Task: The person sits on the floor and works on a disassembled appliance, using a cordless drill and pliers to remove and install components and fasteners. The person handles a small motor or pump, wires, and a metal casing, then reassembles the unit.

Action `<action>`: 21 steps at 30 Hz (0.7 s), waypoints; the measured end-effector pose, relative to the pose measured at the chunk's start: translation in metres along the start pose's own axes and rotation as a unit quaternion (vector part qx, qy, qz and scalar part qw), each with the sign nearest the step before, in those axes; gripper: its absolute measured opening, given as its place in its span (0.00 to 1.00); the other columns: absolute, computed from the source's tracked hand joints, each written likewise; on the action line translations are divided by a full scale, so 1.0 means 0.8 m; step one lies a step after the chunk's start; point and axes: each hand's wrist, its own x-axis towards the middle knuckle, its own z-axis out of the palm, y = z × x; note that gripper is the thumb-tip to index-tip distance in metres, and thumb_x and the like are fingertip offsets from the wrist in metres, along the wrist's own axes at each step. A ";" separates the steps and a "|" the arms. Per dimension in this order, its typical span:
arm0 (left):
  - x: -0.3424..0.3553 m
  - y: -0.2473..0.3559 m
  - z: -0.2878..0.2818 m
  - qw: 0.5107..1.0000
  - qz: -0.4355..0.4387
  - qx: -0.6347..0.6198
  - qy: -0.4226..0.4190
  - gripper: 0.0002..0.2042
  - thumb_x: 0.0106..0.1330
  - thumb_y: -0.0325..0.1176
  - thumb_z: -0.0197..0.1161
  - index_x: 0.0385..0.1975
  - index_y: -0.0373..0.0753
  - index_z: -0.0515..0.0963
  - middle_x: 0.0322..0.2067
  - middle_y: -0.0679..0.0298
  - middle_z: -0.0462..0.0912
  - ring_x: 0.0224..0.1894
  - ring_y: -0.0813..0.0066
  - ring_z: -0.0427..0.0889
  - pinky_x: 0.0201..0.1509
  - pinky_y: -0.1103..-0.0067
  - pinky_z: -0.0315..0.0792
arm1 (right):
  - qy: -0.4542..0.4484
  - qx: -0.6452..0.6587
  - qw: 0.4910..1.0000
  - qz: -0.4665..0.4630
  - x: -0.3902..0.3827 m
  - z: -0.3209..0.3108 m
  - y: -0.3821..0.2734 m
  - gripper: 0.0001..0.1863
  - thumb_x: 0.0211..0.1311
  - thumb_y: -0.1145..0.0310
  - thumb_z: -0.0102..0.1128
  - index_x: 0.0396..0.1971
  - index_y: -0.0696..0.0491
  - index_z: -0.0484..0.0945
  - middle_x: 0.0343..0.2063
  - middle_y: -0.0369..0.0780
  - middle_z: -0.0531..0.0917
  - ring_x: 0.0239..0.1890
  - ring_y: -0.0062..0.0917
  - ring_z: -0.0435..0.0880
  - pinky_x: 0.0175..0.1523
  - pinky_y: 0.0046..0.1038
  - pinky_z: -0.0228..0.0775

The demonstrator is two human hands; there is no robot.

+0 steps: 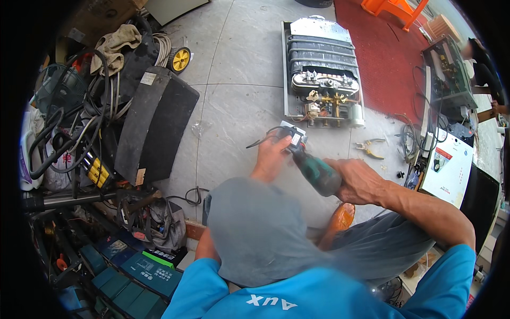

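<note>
My left hand (270,158) grips a small dark component with a silver plate (292,133) and short wires. My right hand (356,181) is closed round a dark green power tool (316,173), whose front end meets the component. Beyond them lies an uncovered gas water heater (321,56) with a finned body, pipes and brass valves. Yellow-handled pliers (372,149) lie on the grey tiled floor (228,64) to the right of my hands.
At left are a black panel (151,122), tangled hoses, a yellow wheel (180,58) and blue-green batteries (146,271). At right are a red mat (388,69), an orange stool (396,8), a white panel (446,165), cables and another person (483,74) at the frame's edge.
</note>
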 end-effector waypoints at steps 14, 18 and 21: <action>0.001 -0.006 0.011 0.998 0.017 0.048 0.038 0.18 0.76 0.27 0.60 0.63 0.30 0.71 0.47 0.53 0.87 0.44 0.63 0.90 0.36 0.73 0.80 | -0.008 -0.066 0.997 0.037 0.005 0.016 0.001 0.17 0.58 0.68 0.68 0.43 0.61 0.76 0.31 0.59 0.85 0.39 0.61 0.84 0.45 0.53 0.77; 0.003 -0.007 0.003 0.998 -0.003 0.053 0.029 0.18 0.76 0.27 0.61 0.63 0.31 0.72 0.46 0.53 0.87 0.43 0.63 0.91 0.37 0.73 0.80 | -0.002 -0.089 0.995 0.037 0.009 0.020 -0.001 0.17 0.58 0.65 0.68 0.40 0.62 0.76 0.28 0.59 0.85 0.36 0.60 0.86 0.43 0.53 0.78; 0.006 -0.015 -0.003 0.998 -0.009 0.052 0.033 0.19 0.74 0.26 0.63 0.62 0.31 0.72 0.46 0.53 0.87 0.43 0.63 0.91 0.40 0.72 0.81 | 0.001 -0.087 0.995 0.038 0.010 0.020 -0.001 0.18 0.58 0.64 0.68 0.39 0.62 0.77 0.27 0.58 0.86 0.34 0.59 0.87 0.41 0.52 0.80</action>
